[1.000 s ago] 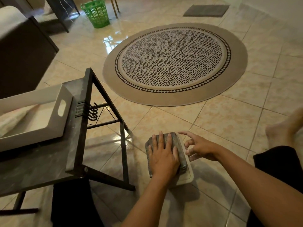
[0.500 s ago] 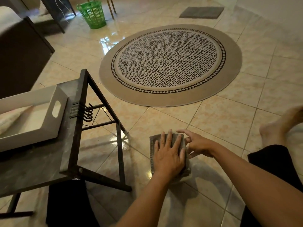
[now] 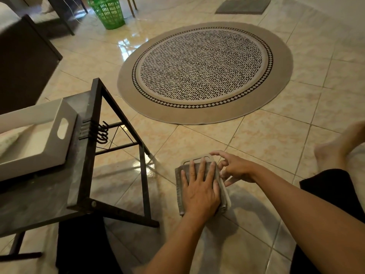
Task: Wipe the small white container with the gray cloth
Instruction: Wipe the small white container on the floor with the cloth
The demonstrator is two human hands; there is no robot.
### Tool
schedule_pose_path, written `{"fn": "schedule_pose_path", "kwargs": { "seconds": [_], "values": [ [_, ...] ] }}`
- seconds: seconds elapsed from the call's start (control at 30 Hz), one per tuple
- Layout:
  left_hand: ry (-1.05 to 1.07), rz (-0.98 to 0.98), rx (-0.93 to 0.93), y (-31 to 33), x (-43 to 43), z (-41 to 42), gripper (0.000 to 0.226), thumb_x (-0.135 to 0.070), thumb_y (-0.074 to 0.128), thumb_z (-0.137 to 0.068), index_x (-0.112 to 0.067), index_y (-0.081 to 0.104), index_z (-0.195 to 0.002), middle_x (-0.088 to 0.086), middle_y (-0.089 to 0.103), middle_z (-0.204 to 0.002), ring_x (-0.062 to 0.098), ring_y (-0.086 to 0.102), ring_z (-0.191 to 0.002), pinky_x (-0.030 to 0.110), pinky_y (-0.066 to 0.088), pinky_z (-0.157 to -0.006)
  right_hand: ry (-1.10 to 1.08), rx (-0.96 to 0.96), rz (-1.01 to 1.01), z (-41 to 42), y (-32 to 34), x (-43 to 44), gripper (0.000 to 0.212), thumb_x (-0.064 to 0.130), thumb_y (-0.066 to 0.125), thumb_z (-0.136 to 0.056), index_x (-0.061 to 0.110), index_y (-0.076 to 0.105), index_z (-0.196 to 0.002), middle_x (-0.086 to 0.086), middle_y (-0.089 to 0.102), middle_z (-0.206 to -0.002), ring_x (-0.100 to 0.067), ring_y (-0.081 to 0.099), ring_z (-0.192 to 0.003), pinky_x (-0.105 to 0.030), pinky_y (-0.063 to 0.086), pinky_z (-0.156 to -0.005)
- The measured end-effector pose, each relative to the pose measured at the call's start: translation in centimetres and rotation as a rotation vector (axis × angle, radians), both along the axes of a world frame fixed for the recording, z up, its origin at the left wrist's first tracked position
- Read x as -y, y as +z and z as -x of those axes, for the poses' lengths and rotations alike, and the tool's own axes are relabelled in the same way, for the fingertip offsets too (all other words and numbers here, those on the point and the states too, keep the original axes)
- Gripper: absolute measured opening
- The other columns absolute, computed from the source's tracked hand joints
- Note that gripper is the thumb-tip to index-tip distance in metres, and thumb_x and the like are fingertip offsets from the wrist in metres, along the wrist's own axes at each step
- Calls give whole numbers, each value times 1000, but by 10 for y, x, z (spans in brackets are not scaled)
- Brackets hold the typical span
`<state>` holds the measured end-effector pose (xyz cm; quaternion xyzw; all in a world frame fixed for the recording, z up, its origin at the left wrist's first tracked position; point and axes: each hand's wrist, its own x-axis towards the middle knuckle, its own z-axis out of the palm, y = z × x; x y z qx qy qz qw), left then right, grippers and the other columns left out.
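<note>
On the tiled floor (image 3: pixel 262 147), directly under the left hand (image 3: pixel 199 188), the small white container (image 3: pixel 197 158) is lying with its long axis running away from the person. The gray cloth (image 3: pixel 178 186) is covering most of it, leaving only the far rim and right edge showing. The left hand is pressing flat on the cloth, fingers spread and extended, gripping nothing. The right hand (image 3: pixel 236 170) is resting just beside it, fingers loosely curled and touching the container's right edge, seemingly steadying it. The left hand is the nearer one, so any stroke would likely be running lengthwise along the container.
</note>
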<state>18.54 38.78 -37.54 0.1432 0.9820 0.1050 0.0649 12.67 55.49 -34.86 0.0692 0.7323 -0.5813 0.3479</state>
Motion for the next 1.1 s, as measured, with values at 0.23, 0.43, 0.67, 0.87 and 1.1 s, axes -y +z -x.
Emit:
{"fn": "schedule_pose_path", "kwargs": {
  "seconds": [0.23,0.43,0.67,0.87,1.1],
  "values": [
    [106,0,37,2,8,34,59,-47,16,-102,-36,-5,-156,-5,-15,-164,24,-24,-148,55,-12,-118,-39,-38,-27,-6,2,3,79,-17,54,-85,34,39,-144,-12,51,-92,-21,63,-73,-40,63,-67],
    [79,2,66,-2,-9,-24,61,-50,-4,-97,-32,-13,-155,1,-22,-162,29,-29,-146,54,-16,-117,-59,-40,-21,-7,0,2,78,-19,52,-85,31,40,-143,-13,52,-93,-20,63,-69,-36,60,-61],
    [154,4,45,-4,10,4,60,-46,11,-101,-32,-13,-154,0,-21,-163,27,-29,-146,53,-13,-119,-102,-40,-9,-13,1,5,77,-17,51,-86,32,39,-144,-14,49,-97,-21,63,-72,-47,62,-72],
    [98,14,84,-2,-22,-33,63,-52,-9,-96,-28,-17,-153,5,-27,-160,30,-33,-144,53,-20,-115,-99,-35,-24,-12,-1,5,80,-20,49,-84,31,38,-145,-15,52,-99,-26,61,-79,-44,63,-68],
    [157,1,47,-5,-22,-45,65,-52,12,-99,-28,-4,-156,6,-16,-163,32,-22,-147,49,-24,-111,-113,-36,-34,-11,0,6,79,-18,51,-85,32,37,-144,-14,50,-99,-27,60,-81,-48,63,-70]
  ]
}}
